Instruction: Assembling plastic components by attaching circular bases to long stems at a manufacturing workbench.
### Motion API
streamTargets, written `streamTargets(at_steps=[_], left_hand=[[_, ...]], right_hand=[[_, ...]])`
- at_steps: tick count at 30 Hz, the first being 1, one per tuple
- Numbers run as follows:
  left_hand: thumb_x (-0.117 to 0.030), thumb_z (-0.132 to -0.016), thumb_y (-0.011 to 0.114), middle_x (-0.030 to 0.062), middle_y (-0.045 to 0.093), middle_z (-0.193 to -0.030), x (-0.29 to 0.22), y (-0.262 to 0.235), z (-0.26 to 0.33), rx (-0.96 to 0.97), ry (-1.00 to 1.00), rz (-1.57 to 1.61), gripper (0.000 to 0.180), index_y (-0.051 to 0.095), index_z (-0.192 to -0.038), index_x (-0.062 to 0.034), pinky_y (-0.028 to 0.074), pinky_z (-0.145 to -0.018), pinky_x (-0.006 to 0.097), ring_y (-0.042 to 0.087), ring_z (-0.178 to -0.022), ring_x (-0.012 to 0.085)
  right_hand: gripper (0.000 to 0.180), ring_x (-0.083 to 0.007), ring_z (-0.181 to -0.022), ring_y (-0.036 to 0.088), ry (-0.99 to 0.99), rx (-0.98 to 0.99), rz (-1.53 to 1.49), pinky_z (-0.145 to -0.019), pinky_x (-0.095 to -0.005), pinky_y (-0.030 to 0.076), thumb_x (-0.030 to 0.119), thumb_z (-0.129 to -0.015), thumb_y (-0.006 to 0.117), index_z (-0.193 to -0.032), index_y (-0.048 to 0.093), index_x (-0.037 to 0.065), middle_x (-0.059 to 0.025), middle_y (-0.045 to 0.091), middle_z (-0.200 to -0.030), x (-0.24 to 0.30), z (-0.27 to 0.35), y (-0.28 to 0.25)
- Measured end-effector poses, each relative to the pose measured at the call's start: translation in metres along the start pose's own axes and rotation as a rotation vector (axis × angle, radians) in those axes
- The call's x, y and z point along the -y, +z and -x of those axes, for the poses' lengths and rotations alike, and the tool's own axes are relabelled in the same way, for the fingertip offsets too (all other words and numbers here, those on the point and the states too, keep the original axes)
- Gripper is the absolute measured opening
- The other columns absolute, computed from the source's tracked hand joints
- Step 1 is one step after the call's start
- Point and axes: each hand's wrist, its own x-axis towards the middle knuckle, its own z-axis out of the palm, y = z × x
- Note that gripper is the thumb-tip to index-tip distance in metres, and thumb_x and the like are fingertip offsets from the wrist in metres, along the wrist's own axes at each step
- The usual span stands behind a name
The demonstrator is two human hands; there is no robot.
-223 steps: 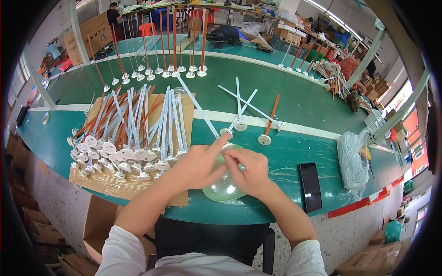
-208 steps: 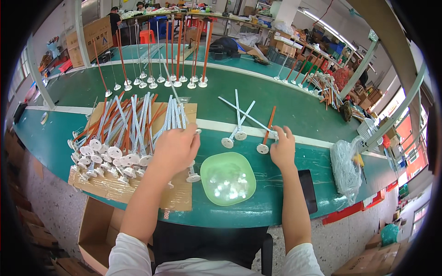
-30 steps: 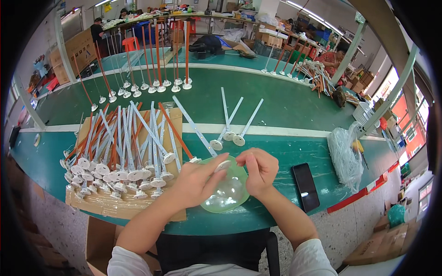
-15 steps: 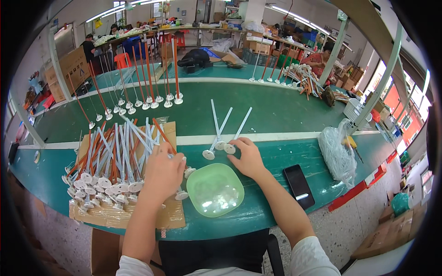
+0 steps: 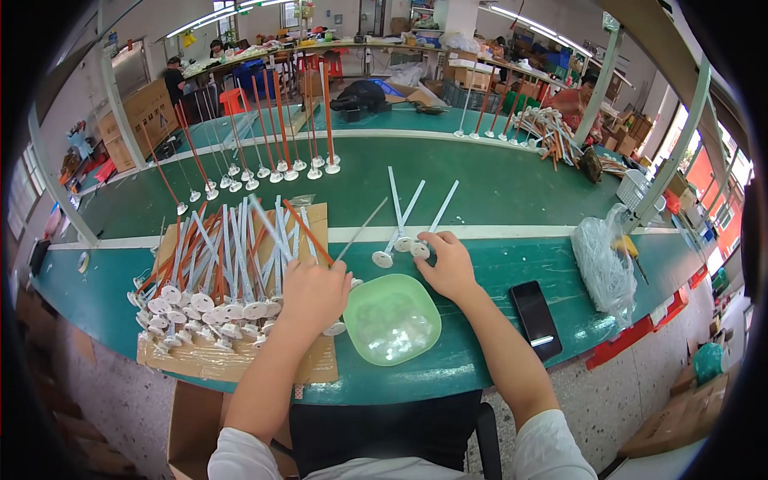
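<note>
My left hand (image 5: 314,294) is closed beside the pile of sticks. A pale silver stick (image 5: 270,226) points up and left from its fingers, and a thin grey stick (image 5: 364,229) slants up and right from them. The fingers hide the sticks' lower ends. My right hand (image 5: 448,268) grips the white round base (image 5: 419,250) of a pale stick (image 5: 445,205) between thumb and fingers. Just left of it lie two more pale sticks with white bases (image 5: 382,259). Between my forearms stands a pale green bowl (image 5: 392,320) with small clear shiny contents, too small to name.
Many orange and silver sticks with white bases (image 5: 202,302) lie on cardboard (image 5: 204,364) at left. Sticks (image 5: 276,128) stand upright farther back. A black phone (image 5: 536,320) and a clear plastic bag (image 5: 604,264) are at right. People work in the background.
The whole view has shifted, with everything sitting farther right and slightly higher. My left hand has turned a little, and a thin grey stick now shows at its right. My right hand stays on the base.
</note>
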Motion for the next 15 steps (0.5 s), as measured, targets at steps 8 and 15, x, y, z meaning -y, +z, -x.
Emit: streamTargets(at_steps=[8, 15], left_hand=[[-0.024, -0.087, 0.07, 0.008, 0.068, -0.073, 0.003, 0.002, -0.001, -0.021, 0.005, 0.065, 0.018, 0.064, -0.085, -0.0073, 0.049, -0.064, 0.045, 0.065, -0.075, 0.0301], [-0.024, -0.084, 0.072, 0.0061, 0.068, -0.078, -0.003, -0.004, 0.0, -0.203, 0.079, -0.007, 0.018, 0.064, -0.086, -0.0083, 0.047, -0.068, 0.04, 0.063, -0.08, 0.0273]], right_hand=[[0.044, -0.0376, -0.111, 0.06, -0.122, 0.01, 0.103, -0.095, -0.0465, 0.05, 0.017, -0.08, 0.078, -0.122, 0.067, 0.014, -0.0173, 0.053, -0.136, 0.009, -0.001, 0.003], [0.033, -0.0331, -0.112, 0.062, -0.318, -0.051, 0.223, -0.094, -0.0433, 0.049, 0.014, -0.082, 0.075, -0.115, 0.071, 0.014, -0.0086, 0.072, -0.107, 0.013, -0.013, 0.012]])
